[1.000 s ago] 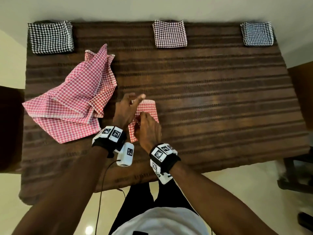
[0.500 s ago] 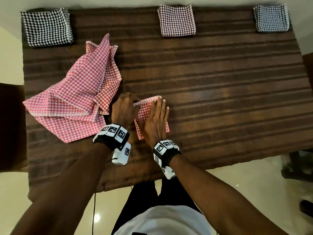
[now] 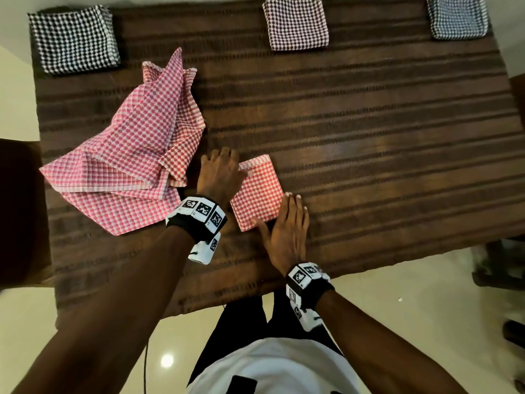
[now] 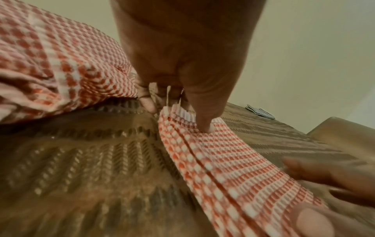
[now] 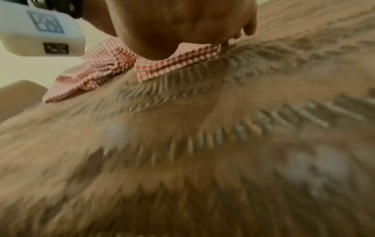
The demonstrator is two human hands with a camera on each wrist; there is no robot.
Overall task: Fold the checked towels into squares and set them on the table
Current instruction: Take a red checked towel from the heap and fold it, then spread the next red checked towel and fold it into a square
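Folded red towel [image 3: 257, 191]: lies flat as a layered square on the table [image 3: 369, 143], near the middle of the front edge, between both hands.
Left hand [image 3: 218, 174]: thumb pressing on top of the square's far left corner, other fingers curled at its edge; pinches the corner layers.
Right hand [image 3: 288, 231]: fingers straight and together, flat against the square's near right corner; grips nothing.
Unfolded red towels [image 3: 127, 166]: rumpled heap toward the left edge, just beside the left hand.
Finished squares: black-checked towel [image 3: 75, 39] at the far left corner, maroon-checked towel [image 3: 295, 22] at mid far edge, blue-checked towel [image 3: 457, 19] at the far right corner.
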